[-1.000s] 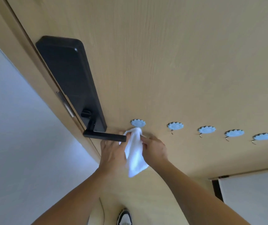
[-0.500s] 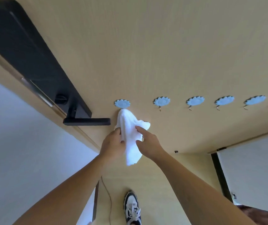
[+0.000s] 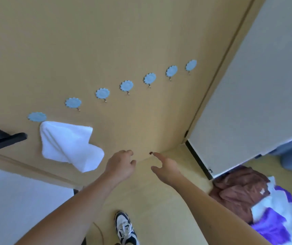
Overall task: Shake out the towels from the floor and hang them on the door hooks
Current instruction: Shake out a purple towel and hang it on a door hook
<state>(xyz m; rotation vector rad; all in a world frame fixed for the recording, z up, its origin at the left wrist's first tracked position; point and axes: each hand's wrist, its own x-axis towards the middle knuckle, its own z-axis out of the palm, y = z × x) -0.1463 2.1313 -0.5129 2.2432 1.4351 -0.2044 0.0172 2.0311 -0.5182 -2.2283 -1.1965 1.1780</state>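
White towel (image 3: 67,144) hangs from the leftmost hook (image 3: 37,116) (six more at its 2 o'clock). Left hand (image 3: 120,165) loosely curled, right hand (image 3: 166,167) spread; both hold nothing.

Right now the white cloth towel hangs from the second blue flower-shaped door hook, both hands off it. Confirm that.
Not quite: the head view shows the white cloth towel under the first blue flower-shaped hook, nearest the black door handle. The left hand and right hand are off it.

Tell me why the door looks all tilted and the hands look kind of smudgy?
In the head view, the wide-angle lens tips the door and slants its row of hooks; the left hand and right hand look softly blurred; the white towel stays fairly sharp.
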